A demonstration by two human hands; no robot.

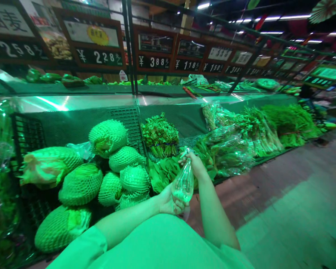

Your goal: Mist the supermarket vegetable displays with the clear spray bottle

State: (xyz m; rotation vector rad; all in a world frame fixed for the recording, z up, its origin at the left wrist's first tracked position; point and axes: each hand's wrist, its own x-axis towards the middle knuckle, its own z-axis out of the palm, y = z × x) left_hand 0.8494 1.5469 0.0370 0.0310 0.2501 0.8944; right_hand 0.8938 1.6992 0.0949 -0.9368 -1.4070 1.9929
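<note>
My right hand [192, 163] pinches the gathered top of a clear plastic produce bag [184, 182], which hangs down and looks nearly empty. My left hand [169, 201] grips the bag's lower part from below. Just past both hands, loose broad-leaved greens [164, 173] lie on the display. To their left is a heap of melon-sized produce in foam net sleeves [134, 178]. The green light makes its exact kind hard to tell. A tied bunch of leafy herbs [160, 136] stands behind the greens.
Bagged and bundled greens [229, 155] line the stall to the right, with a black plastic crate [28, 138] at the left. A metal counter [72, 102] runs behind, under price boards [154, 61]. A tiled floor [282, 201] stretches along the right side.
</note>
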